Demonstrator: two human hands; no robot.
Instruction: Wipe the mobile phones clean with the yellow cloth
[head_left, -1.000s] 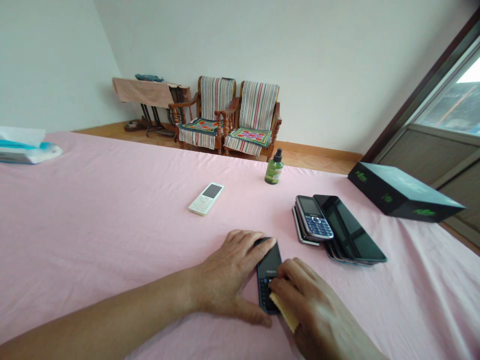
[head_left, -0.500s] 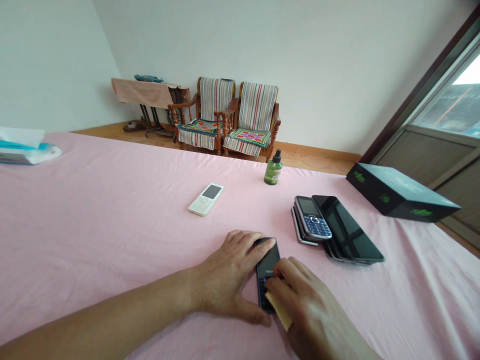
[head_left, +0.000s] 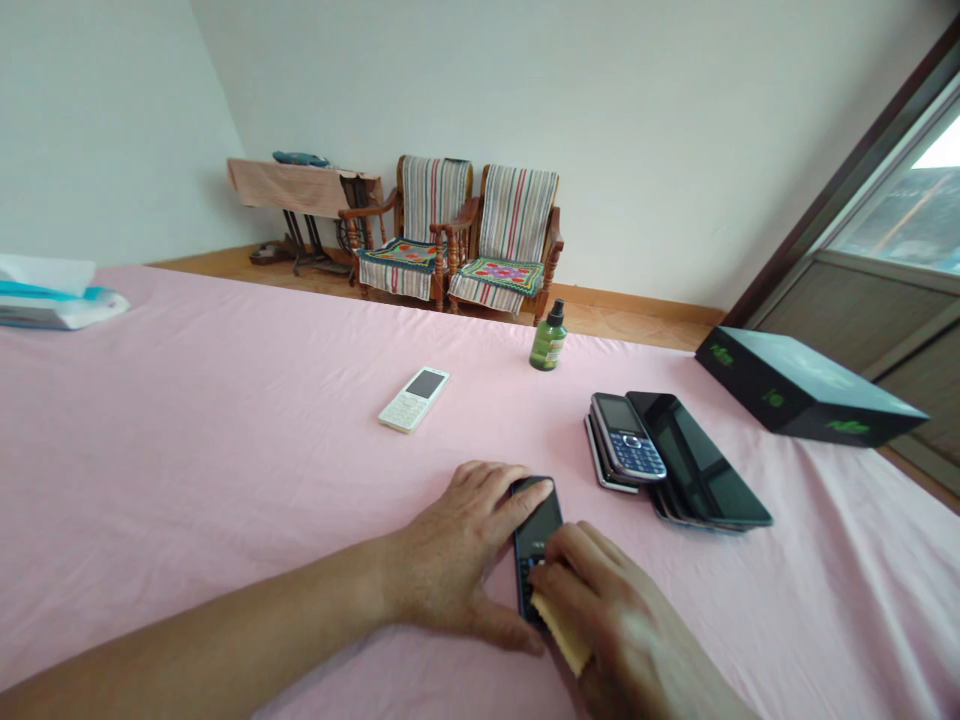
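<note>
A dark keypad phone (head_left: 537,527) lies face up on the pink cloth in front of me. My left hand (head_left: 472,550) grips it from the left, one finger over its top corner and the thumb by its bottom end. My right hand (head_left: 611,600) is closed on a folded yellow cloth (head_left: 562,632), pressed against the phone's keypad, whose lower part it covers. Farther off lies a white keypad phone (head_left: 415,399), face up. To the right are a stack with a blue keypad phone (head_left: 628,437) on top and a stack topped by a black smartphone (head_left: 701,460).
A green spray bottle (head_left: 548,342) stands near the table's far edge. At the right is a black box (head_left: 810,388) with green lettering, and at the far left a tissue pack (head_left: 64,305). Beyond the pink-covered table (head_left: 225,400) stand two wooden chairs (head_left: 501,225).
My right hand and the yellow cloth have shifted slightly downward over the keypad. The left hand keeps its hold on the phone, and the other objects stay in place.
</note>
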